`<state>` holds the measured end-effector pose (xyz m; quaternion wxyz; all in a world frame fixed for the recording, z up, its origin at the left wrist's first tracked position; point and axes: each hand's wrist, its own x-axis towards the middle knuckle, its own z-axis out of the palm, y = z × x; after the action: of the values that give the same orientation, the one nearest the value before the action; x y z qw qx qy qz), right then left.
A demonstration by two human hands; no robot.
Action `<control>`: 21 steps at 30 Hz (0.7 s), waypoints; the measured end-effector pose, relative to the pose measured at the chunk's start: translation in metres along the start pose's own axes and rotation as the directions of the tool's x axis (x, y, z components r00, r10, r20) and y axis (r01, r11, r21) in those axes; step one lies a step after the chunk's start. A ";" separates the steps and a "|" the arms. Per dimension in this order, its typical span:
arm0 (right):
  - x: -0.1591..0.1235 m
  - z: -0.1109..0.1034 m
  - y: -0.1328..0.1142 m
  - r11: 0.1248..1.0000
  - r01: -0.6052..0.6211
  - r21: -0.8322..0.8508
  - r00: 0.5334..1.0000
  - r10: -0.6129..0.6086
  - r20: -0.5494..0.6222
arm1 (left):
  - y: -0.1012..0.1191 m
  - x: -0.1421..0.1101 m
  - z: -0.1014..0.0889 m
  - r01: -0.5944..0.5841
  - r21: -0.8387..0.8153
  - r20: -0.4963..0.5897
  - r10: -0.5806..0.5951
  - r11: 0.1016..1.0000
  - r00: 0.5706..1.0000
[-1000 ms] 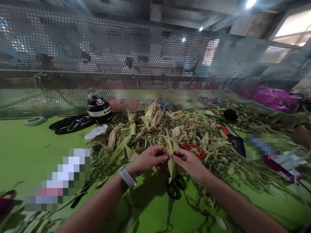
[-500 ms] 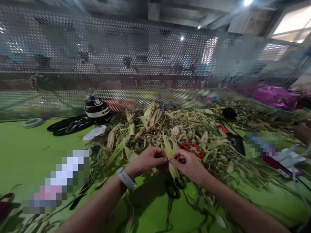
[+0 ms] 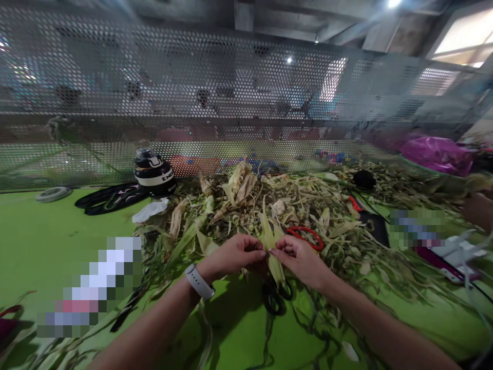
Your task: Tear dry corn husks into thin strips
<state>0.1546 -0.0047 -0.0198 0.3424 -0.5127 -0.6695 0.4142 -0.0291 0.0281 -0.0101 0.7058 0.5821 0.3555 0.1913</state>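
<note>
A pale green corn husk [image 3: 275, 270] stands between my hands over the near edge of the husk pile. My left hand [image 3: 241, 252], below a white wristband, has its thumb and fingers closed on the husk's left side. My right hand [image 3: 298, 257] pinches its right side, the two thumbs almost meeting. Black-handled scissors [image 3: 273, 300] lie just under the husk, their blades hidden. Beyond my right hand rests a pair of red-handled scissors [image 3: 308, 237]. Dry husks and strips [image 3: 246, 187] heap up behind both hands.
A dark bottle [image 3: 154, 174] stands at the back left beside a black flat item [image 3: 110, 199] and a tape-like ring [image 3: 54, 194]. A perforated metal screen [image 3: 215, 92] borders the green table [image 3: 100, 221]. Purple plastic [image 3: 437, 154] lies right, near another person's hand [image 3: 479, 208].
Both hands stay in nearly the same place. The husk's upper part has spread slightly between the fingers, and my right fingers have shifted a little.
</note>
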 end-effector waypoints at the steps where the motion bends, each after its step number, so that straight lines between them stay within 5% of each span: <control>1: 0.000 0.000 -0.001 1.000 -0.009 0.007 1.000 0.009 0.001 | 0.001 -0.001 0.001 -0.009 0.009 0.006 0.009 1.000 1.000; 11: 0.001 -0.009 -0.005 0.983 -0.153 0.097 0.969 0.130 0.211 | 0.004 -0.002 0.007 -0.084 0.175 0.003 0.084 0.981 0.996; 21: -0.005 -0.003 -0.004 0.956 0.046 -0.291 0.996 -0.021 0.087 | 0.001 -0.002 0.011 -0.039 0.295 -0.045 0.055 0.955 0.997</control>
<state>0.1571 -0.0094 -0.0147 0.2413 -0.5288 -0.7457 0.3256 -0.0225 0.0190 -0.0082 0.5970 0.6837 0.3845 0.1683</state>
